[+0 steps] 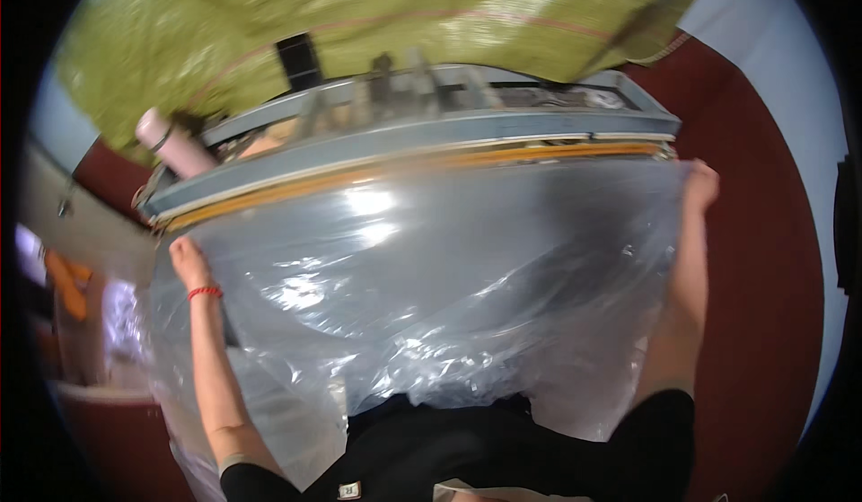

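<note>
A wide sheet of clear plastic film is stretched between my two hands, shiny and creased toward my body. My left hand, with a red bracelet at the wrist, is closed on the film's left side. At the far right corner my right hand grips the same film. Its far edge runs along an orange-brown strip on the front of a long grey metal frame. Whether the film touches that strip all along cannot be made out.
A pink bottle leans at the frame's left end. Behind the frame hang a yellow-green woven sheet and a dark flat rectangular thing. Crossbars and loose items lie inside the frame. Dark red floor shows at right.
</note>
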The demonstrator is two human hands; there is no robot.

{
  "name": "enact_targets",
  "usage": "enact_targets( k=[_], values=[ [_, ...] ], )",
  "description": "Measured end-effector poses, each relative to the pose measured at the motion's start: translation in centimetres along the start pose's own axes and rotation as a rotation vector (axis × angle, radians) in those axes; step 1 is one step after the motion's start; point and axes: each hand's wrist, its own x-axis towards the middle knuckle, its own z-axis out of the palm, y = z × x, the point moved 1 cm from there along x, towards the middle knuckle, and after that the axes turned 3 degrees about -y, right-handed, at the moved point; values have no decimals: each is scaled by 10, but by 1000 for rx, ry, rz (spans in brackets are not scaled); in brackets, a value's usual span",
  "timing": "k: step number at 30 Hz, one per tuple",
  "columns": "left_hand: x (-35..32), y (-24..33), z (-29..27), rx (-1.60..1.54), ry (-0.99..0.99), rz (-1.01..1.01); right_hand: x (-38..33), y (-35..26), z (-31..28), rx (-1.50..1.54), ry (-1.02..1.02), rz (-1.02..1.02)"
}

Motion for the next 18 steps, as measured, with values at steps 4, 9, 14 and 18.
enact_targets(
  k=[4,9,14,18],
  values=[
    [58,-71,3,209,140,218,-10,13,99,618,119,-73],
    [87,-81,0,-98,-6,95,-18,-41,108,799,67,104],
    [89,-83,-10,-194,31,137,-16,-48,117,540,155,143],
    [83,-75,12,-72,-18,66,2,3,131,548,171,138]
  ],
)
